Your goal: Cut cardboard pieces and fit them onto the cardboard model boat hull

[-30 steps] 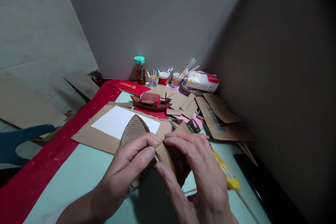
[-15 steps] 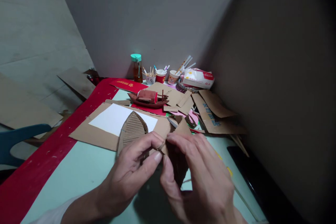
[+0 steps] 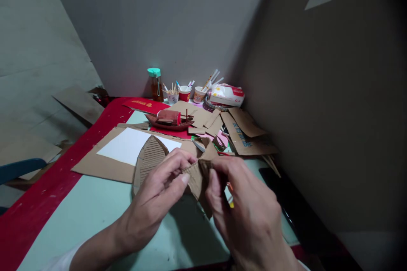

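Both hands pinch one piece of cardboard [image 3: 197, 180], held up over the table. My left hand [image 3: 159, 194] grips its left edge between thumb and fingers. With thumb and forefinger, my right hand [image 3: 244, 203] is closed on its right side, where the cardboard looks bent and dark. The fingers hide part of the piece. Behind my left hand lies a boat-shaped cardboard piece [image 3: 149, 159] with a ribbed surface and raised edge. Farther back sits a small reddish-brown model boat [image 3: 170, 120] with a rounded canopy.
White paper [image 3: 119, 146] lies on a cardboard sheet [image 3: 95, 169]. Cardboard scraps [image 3: 248, 135] spread at the back right, and a black flat object [image 3: 286, 194] lies at right. A bottle [image 3: 155, 87], cups of sticks and pens [image 3: 185, 93] and a tissue pack [image 3: 227, 94] stand by the wall.
The cardboard between my hands has turned, so more of its flat face shows. My right hand has shifted slightly right, away from my left fingertips. The view has swung a little to the right.
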